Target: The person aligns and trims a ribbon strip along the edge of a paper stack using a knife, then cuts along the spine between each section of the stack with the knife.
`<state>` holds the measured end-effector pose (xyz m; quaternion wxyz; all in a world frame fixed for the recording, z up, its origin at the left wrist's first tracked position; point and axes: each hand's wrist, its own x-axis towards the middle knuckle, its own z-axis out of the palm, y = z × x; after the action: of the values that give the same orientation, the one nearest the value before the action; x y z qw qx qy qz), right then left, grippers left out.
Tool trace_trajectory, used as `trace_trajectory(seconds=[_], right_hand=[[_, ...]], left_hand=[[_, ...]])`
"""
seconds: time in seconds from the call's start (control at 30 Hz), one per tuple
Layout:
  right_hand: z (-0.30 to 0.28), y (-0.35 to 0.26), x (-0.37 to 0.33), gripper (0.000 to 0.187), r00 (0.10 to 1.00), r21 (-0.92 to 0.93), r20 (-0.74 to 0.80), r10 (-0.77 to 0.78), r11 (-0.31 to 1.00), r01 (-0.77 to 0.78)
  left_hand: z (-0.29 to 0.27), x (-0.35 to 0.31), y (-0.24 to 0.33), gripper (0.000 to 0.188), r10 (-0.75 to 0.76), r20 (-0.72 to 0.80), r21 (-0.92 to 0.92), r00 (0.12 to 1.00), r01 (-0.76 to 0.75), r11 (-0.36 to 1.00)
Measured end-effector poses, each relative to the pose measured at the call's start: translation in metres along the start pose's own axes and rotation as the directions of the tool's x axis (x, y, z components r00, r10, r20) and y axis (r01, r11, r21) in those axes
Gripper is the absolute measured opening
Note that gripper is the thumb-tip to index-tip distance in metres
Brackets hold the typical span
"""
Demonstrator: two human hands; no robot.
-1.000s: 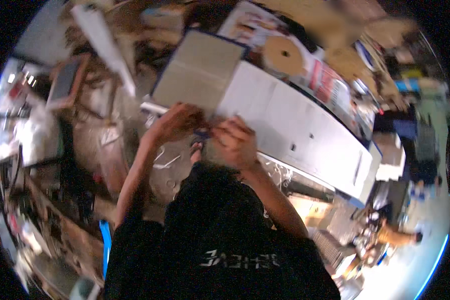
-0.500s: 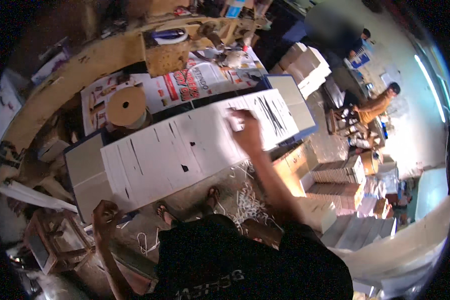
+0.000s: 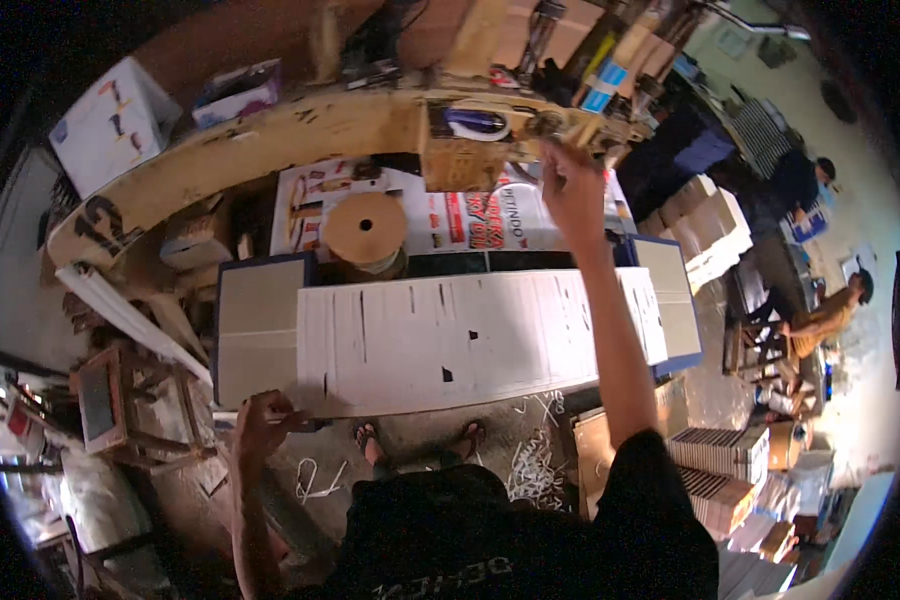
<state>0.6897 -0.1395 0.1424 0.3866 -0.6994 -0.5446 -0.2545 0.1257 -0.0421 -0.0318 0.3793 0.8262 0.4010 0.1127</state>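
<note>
White board [image 3: 400, 340], left hand [image 3: 260, 426] beside, right hand [image 3: 574, 190] stretched beyond

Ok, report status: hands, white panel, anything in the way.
Left hand by near-left corner of white panel. Right hand beyond far edge, near wooden box. Right forearm hides part of panel.

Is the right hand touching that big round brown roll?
Apart. The head view shows the right hand well right of the roll, with the printed sheet visible between them.
</note>
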Motion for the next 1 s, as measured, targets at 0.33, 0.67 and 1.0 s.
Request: trace_trajectory(seconds=[0.33,0.67,1.0], right_hand=[[0.062,0.097,0.086,0.048,0.882,-0.464,0.471,0.025,0.857,0.223],[-0.05,-0.209,-0.027,0.038,0.609,0.157,0.602,0.516,0.672,-0.724],[-0.022,-0.398,-0.17,0.017,0.328,-0.277,0.832,0.448,0.847,-0.454]], left_hand=[[0.016,-0.001,-0.007,0.029,0.033,0.017,0.061,0.999,-0.034,0.998],[-0.001,-0.003,0.012,0.016,0.035,0.134,-0.535,0.99,0.043,0.844],[-0.035,0.001,0.017,0.018,0.171,0.245,-0.369,0.954,-0.071,0.927]])
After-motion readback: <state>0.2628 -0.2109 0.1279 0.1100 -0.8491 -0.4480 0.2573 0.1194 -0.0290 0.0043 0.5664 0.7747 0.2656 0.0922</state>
